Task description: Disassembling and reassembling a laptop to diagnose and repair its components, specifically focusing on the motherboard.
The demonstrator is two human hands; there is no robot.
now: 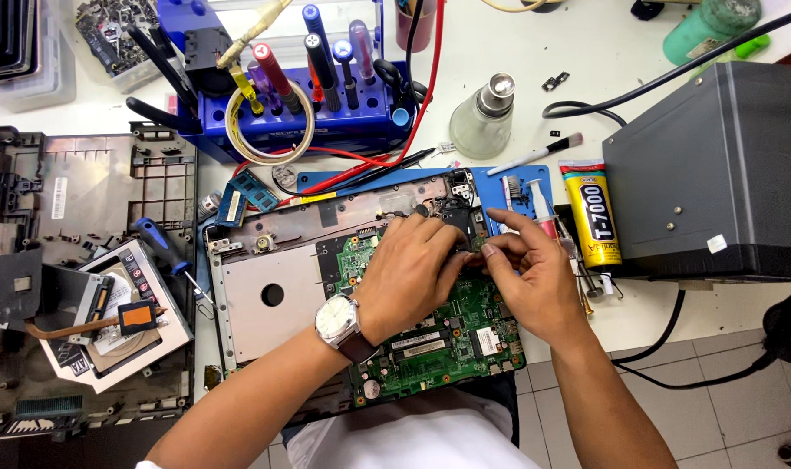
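Observation:
A green laptop circuit board (465, 330) lies in an opened laptop base (265, 295) in front of me. My left hand (408, 269), with a wristwatch on the wrist, rests on the board's upper part, fingers curled onto a small black part (458, 219) near the top right corner. My right hand (530, 274) meets it from the right, thumb and fingers pinched at the same black part. What lies between the fingertips is hidden.
A blue tool rack (326, 104) with screwdrivers and tweezers stands behind. A blue-handled screwdriver (163, 243), a detached laptop cover (74, 191) and a drive bracket (118, 313) lie left. A glue tube (592, 213), brush (534, 155), bottle (484, 117) and dark grey box (717, 165) are right.

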